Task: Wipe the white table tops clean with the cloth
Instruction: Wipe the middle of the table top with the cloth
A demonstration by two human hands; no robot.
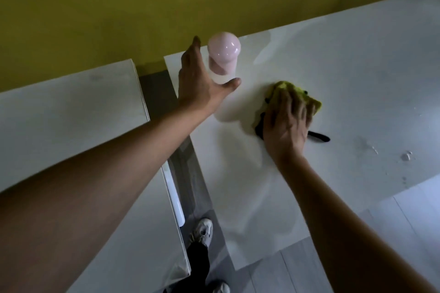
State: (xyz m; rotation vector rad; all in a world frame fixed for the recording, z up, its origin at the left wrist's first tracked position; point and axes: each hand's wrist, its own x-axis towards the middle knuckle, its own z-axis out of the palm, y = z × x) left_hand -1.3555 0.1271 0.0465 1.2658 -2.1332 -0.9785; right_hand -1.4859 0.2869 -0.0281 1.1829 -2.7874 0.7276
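Observation:
My right hand (287,123) presses flat on a yellow-green cloth (285,93) with black trim, lying on the right white table top (357,66). A wet sheen spreads on the table to the left of the cloth. My left hand (200,81) is wrapped around the lower part of a pink-capped bottle (222,59) near that table's back left corner; whether the bottle rests on the surface I cannot tell. A second white table top (59,121) sits to the left, under my left forearm.
A narrow gap (166,107) with grey floor separates the two tables. Water droplets (406,156) lie on the right table near its front edge. A yellow wall runs behind both tables. My shoes (202,231) show in the gap below.

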